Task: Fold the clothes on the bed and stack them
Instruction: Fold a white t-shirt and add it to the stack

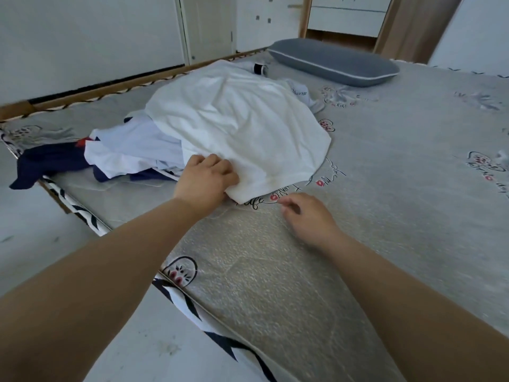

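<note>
Clothes (165,139) lie heaped at ten o'clock on the bed (385,188); left hand (206,180) grips the white garment's (242,125) hem, right hand (305,216) hovers loosely curled, holding nothing.

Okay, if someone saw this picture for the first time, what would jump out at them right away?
First, the big white garment draped over a heap of unfolded clothes near the left edge of the bed, with the left hand holding its near corner. The right hand hovers just above the bare mattress beside it, fingers loosely curled and holding nothing. A gray pillow lies at the far end.
</note>
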